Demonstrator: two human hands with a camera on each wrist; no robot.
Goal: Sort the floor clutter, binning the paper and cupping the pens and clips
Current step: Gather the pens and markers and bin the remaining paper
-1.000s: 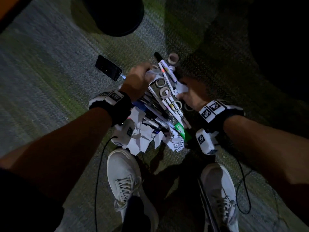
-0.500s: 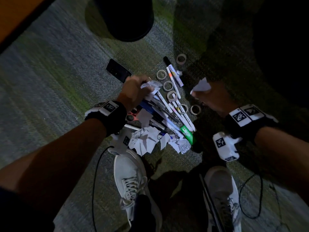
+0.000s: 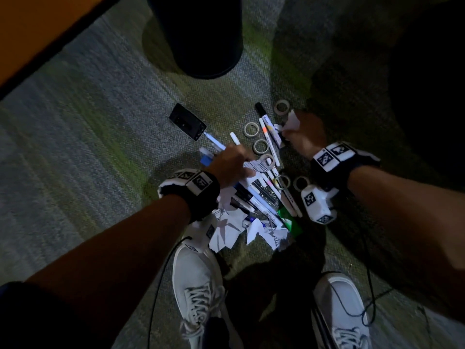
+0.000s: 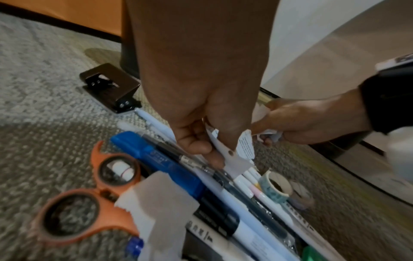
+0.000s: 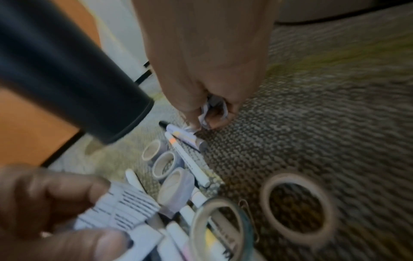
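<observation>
The left hand (image 4: 201, 98) pinched a torn, printed paper scrap (image 4: 234, 155) between thumb and fingertips, the scrap hanging just below the pinch and brushing the pens (image 4: 225, 197) heaped directly under it. The right hand (image 3: 305, 133) was curled round a crumpled paper wad (image 3: 292, 122), and its lowest fingertips seemed to nip at a further small scrap (image 5: 190, 130) lying against an orange-banded marker (image 5: 187, 157); whether that scrap was truly caught could not be told. More torn paper (image 3: 226, 227) lay behind the left wrist, toward the shoes, and the tape rolls (image 5: 297, 203) sat between the two grips. The dark bin (image 3: 198, 34) stood well beyond both hands. To do this gathering well, each pinch probably wanted to lift straight up off the pens so none rolled or came along, and the right hand should likely fold the new scrap into its wad before reaching on, since loose pieces could slip out on the way to the bin.
</observation>
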